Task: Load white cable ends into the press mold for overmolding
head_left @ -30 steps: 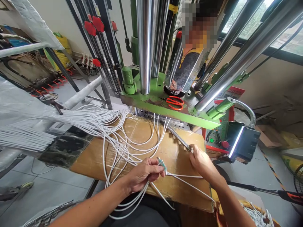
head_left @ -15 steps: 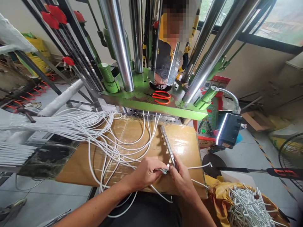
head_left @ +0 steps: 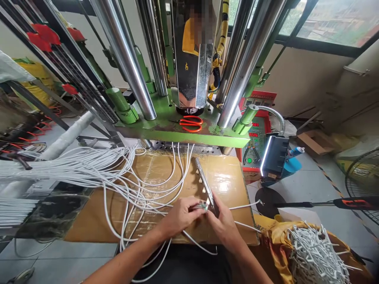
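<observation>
My left hand (head_left: 180, 215) pinches the small greenish connector ends (head_left: 201, 205) of white cables (head_left: 139, 189) over a taped cardboard board (head_left: 97, 213). My right hand (head_left: 223, 223) is closed on the near end of a long metal strip (head_left: 203, 184) with small tabs along its edge. The connector ends sit right against the strip's near end, between both hands. Several white cables loop across the board from a bundle on the left (head_left: 59, 167).
A green press base (head_left: 177, 132) with chrome columns (head_left: 124, 55) stands just behind the board; orange scissors (head_left: 189, 123) lie on it. A lamp (head_left: 272, 156) and red control box (head_left: 256, 134) stand at right. A sack of white cut pieces (head_left: 314, 256) sits at lower right.
The right hand drew the metal strip from the far right of the board back toward me until its end met the connectors in the left hand. The view tilted upward.
</observation>
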`<control>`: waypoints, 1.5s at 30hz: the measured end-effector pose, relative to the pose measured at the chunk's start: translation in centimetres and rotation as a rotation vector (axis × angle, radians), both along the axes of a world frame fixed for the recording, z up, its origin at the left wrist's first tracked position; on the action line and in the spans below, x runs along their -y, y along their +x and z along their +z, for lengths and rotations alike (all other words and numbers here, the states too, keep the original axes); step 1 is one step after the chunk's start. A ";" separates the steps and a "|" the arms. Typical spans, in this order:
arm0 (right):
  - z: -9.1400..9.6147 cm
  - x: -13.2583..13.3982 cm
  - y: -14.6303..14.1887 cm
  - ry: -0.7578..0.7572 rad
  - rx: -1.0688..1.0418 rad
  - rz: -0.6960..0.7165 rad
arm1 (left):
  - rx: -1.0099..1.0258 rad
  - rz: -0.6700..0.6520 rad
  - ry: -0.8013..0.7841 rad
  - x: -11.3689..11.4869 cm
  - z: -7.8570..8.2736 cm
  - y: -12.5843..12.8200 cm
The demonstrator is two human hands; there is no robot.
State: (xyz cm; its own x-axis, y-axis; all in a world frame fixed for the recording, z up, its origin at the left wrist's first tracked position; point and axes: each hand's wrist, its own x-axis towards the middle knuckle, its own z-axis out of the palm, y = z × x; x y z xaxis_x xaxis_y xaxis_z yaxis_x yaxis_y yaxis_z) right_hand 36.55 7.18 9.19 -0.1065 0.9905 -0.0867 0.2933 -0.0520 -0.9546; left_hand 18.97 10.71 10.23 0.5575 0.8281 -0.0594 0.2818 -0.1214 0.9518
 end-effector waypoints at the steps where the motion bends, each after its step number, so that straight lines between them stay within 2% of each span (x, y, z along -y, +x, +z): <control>1: 0.3 -0.1 0.1 -0.007 -0.024 0.014 | 0.038 0.026 -0.096 -0.2 0.2 -0.1; 3: 0.6 -0.1 0.1 -0.029 -0.041 0.024 | 0.107 0.105 -0.240 -0.6 0.3 -0.3; 8: 0.6 -0.1 0.1 -0.059 0.007 -0.020 | 0.219 0.445 -0.524 -1.2 -0.1 -0.4; 10: 0.6 -0.1 0.0 -0.084 0.003 -0.028 | 0.288 0.428 -0.557 -1.2 -0.1 -0.4; 14: 0.6 -0.1 -0.2 -0.092 -0.020 -0.032 | 0.443 0.279 -0.621 -0.7 0.3 -0.8; 17: 0.5 0.0 -0.2 -0.079 -0.023 -0.042 | 0.368 0.273 -0.546 -0.5 0.2 -1.1; 20: 0.3 0.0 -0.3 -0.080 -0.033 -0.049 | 0.126 0.307 -0.326 -0.5 -0.1 -1.0; 23: 0.4 0.0 -0.3 -0.089 -0.043 -0.049 | -0.038 0.174 -0.037 -0.8 -0.3 -1.0; 26: 0.5 -0.1 -0.3 -0.107 -0.048 -0.066 | -0.093 -0.008 0.199 -1.3 -0.7 -1.0; 31: 0.4 -0.1 -0.3 -0.101 -0.058 -0.072 | -0.124 -0.077 0.423 -2.0 -2.0 -1.4; 35: 0.3 0.0 -0.3 -0.083 -0.053 -0.061 | -0.127 -0.088 0.468 -2.1 -2.4 -1.4; 38: 0.2 -0.1 -0.2 -0.060 -0.042 -0.057 | -0.111 -0.062 0.432 -2.2 -2.0 -0.9; 42: 0.2 -0.4 0.1 -0.059 -0.063 -0.046 | -0.166 0.119 0.232 -2.4 -0.6 0.0; 45: 0.4 -0.5 0.0 -0.109 -0.071 -0.066 | -0.102 0.245 0.051 -2.6 0.3 -0.1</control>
State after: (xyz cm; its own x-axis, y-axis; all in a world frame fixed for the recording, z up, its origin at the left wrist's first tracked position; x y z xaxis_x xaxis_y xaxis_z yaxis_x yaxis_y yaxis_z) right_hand 36.56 7.67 9.59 -0.0509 0.9807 -0.1888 0.2177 -0.1736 -0.9605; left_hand 18.86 13.32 10.55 0.3330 0.9410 -0.0596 0.4026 -0.0847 0.9115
